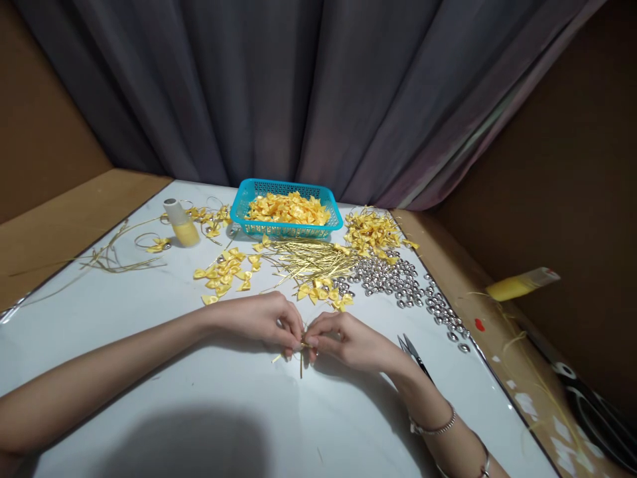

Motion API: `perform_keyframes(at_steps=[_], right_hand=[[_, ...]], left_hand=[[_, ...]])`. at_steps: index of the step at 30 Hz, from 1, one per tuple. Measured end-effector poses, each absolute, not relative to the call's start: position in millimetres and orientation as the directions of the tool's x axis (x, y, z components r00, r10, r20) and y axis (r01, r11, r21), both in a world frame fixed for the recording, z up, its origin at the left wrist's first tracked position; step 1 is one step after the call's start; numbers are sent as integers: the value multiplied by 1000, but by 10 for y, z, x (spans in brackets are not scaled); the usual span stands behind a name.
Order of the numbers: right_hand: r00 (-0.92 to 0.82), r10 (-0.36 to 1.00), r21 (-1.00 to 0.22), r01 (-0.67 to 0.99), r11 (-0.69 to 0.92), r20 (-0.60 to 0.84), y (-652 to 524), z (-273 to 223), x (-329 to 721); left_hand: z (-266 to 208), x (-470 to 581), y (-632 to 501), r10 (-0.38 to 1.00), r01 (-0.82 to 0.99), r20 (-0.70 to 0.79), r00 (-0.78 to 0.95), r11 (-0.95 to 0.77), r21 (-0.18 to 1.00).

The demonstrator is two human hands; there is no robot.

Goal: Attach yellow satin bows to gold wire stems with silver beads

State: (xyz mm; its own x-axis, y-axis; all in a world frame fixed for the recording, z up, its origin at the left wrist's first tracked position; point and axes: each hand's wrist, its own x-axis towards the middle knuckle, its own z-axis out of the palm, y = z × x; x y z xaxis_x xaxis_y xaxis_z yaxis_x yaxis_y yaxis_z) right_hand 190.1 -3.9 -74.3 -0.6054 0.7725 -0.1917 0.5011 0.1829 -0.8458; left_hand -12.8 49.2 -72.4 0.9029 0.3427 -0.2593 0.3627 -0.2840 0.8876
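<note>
The fingers (294,326) of the left hand (263,318) are pinched together on a thin gold cord (301,368), and those of the right hand (351,340) close on it from the other side, thumbs and fingertips nearly meeting. The cord is held low over the near middle of the white desk (124,312), its ends poking out below the fingertips; whether a knot lies between them is too small to tell.

Just beyond the hands lie loose yellow satin bows (223,272) and a bundle of straight gold cords (313,257). Behind that bundle stands a blue perforated plastic basket (286,227) filled with more yellow bows. To its right sits a heap of bows with cords attached (373,232), and round silver beads (388,275) spread from there toward the right edge.

Small black thread snips (418,357) lie beside the right forearm, partly hidden by it. A translucent bottle (182,224) with yellow contents stands at left, near a looped bow piece (158,244).
</note>
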Motion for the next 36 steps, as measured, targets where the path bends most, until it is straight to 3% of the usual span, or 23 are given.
perform_keyframes(at_steps=[15, 26, 36], right_hand=[[-578, 797, -828, 524, 201, -173, -82, -752, 1826], [-503, 849, -756, 616, 222, -161, -85, -787, 1833], [-473, 871, -812, 556, 179, -132, -81, -735, 1817]], left_hand=[[-789, -116, 475, 348, 374, -271, 898, -275, 886], [-764, -111, 448, 408, 306, -131, 904, -400, 864], [-709, -100, 492, 514, 379, -190, 837, -293, 878]])
